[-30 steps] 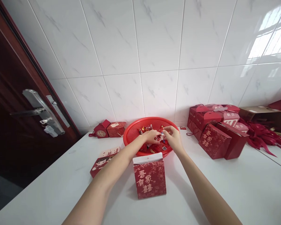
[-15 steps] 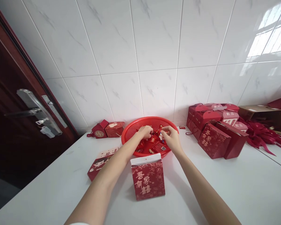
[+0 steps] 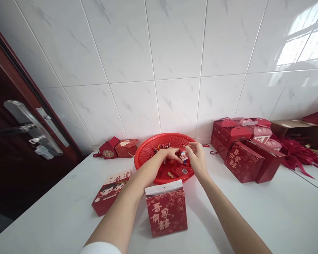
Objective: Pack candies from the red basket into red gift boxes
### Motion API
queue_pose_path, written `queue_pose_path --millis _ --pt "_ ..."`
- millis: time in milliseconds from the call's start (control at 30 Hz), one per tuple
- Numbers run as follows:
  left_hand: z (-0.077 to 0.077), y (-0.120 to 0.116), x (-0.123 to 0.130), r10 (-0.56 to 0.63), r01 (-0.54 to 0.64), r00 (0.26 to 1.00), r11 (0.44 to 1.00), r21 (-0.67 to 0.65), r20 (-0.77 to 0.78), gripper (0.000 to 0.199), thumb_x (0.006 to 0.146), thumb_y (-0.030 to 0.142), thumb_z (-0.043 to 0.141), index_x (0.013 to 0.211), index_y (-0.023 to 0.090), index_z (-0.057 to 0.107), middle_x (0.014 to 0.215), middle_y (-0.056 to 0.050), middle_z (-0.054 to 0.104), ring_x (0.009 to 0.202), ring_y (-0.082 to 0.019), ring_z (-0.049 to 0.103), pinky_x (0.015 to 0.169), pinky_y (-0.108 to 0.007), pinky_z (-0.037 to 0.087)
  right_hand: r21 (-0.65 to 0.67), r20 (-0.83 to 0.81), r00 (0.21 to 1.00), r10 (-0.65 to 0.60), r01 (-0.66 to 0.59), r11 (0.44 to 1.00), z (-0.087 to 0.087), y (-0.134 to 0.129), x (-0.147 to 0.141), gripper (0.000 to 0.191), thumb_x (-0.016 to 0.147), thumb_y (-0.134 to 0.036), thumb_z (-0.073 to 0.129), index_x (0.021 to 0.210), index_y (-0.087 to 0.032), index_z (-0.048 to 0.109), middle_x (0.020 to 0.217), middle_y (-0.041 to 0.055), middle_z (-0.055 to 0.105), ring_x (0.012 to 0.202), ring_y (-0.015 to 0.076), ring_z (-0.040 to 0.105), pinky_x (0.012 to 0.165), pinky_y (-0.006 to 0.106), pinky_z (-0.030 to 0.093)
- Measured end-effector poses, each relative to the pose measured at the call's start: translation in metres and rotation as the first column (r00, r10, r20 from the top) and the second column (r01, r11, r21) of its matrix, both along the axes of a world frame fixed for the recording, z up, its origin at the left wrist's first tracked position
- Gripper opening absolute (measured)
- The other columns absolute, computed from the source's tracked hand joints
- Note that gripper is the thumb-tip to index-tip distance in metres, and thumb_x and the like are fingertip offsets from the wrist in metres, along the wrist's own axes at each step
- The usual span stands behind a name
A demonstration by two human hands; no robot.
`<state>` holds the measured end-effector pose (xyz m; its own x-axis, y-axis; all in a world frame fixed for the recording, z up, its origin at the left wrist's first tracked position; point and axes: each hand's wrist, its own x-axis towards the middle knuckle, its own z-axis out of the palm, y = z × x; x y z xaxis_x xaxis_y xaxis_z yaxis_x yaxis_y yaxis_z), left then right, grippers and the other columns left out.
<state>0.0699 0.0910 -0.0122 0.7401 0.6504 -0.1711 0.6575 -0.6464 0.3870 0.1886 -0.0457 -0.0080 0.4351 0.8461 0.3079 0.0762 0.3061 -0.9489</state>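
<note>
A red plastic basket (image 3: 145,146) holds wrapped candies and a few peanuts (image 3: 170,174). My left hand (image 3: 172,154) reaches into it from the left, with thumb and fingers apart over the candies. Facing it over the basket's right side is my right hand (image 3: 197,155), its fingers curled at a red, white and blue wrapped candy (image 3: 184,156); part of that grip is hidden. Just in front of the basket a dark red gift box (image 3: 166,213) stands upright with its white-lined top flap raised.
Another red gift box (image 3: 110,194) lies left of my forearm. Small boxes (image 3: 127,148) stand by the tiled wall. To the right are stacked red boxes (image 3: 228,132), two upright boxes (image 3: 243,160), dark red ribbons (image 3: 296,155) and a cardboard carton (image 3: 312,135). A door (image 3: 29,127) is at far left.
My left hand has moved right and its fingers have spread, uncovering candies at the back left. My right hand has shifted slightly right. The view has moved a little.
</note>
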Motion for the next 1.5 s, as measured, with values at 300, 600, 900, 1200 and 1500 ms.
queue_pose_path --millis 300,600,900,1200,1500 --pt "-0.002 -0.02 -0.002 0.205 -0.184 0.963 0.975 -0.125 0.175 0.029 0.092 0.036 0.066 0.111 0.015 0.066 0.109 -0.006 0.068 0.093 -0.021 0.066 0.08 -0.036 0.057 0.007 0.026 1.0 0.007 -0.007 1.0 -0.002 -0.002 -0.001 0.027 0.083 -0.044 0.058 0.1 -0.023 0.057 0.107 0.0092 0.069 0.093 0.024 0.066 0.078 0.038 0.055" --pt "0.038 -0.024 -0.028 0.306 -0.259 0.927 0.94 -0.221 0.218 0.024 0.057 0.014 0.073 0.08 0.019 0.07 0.068 0.005 0.067 0.06 -0.014 0.059 0.053 -0.023 0.046 0.016 0.0 1.0 -0.009 0.009 1.0 -0.001 0.001 0.003 0.029 0.081 -0.046 0.058 0.098 -0.023 0.056 0.108 0.0103 0.067 0.099 0.0255 0.065 0.081 0.039 0.053" --pt "0.047 -0.021 -0.058 0.448 -0.374 0.832 0.889 -0.265 0.328 0.013 0.069 0.026 0.068 0.061 0.016 0.065 0.048 0.004 0.052 0.043 -0.009 0.041 0.044 -0.024 0.034 0.03 -0.001 1.0 -0.003 0.003 1.0 -0.003 0.006 0.005 0.029 0.079 -0.046 0.061 0.097 -0.023 0.056 0.105 0.0092 0.067 0.101 0.0255 0.064 0.084 0.04 0.052" --pt "0.055 -0.021 -0.055 0.406 -0.242 0.749 0.903 -0.355 0.524 0.029 0.07 0.019 0.071 0.099 0.017 0.073 0.101 -0.005 0.074 0.074 -0.014 0.063 0.069 -0.026 0.052 0.034 0.032 0.999 0.022 -0.023 0.999 -0.005 0.008 0.006 0.027 0.077 -0.042 0.063 0.096 -0.023 0.059 0.109 0.0098 0.068 0.101 0.0261 0.065 0.083 0.041 0.054" --pt "0.059 -0.039 -0.027 0.232 -0.001 0.751 0.937 -0.351 0.618 0.043 0.072 0.033 0.079 0.111 0.014 0.072 0.107 -0.012 0.074 0.089 -0.021 0.069 0.079 -0.033 0.055 -0.014 0.138 0.954 0.267 -0.268 0.963 -0.009 0.01 0.006 0.045 0.076 -0.045 0.068 0.116 -0.025 0.061 0.091 0.0035 0.073 0.088 0.0256 0.069 0.075 0.039 0.055"
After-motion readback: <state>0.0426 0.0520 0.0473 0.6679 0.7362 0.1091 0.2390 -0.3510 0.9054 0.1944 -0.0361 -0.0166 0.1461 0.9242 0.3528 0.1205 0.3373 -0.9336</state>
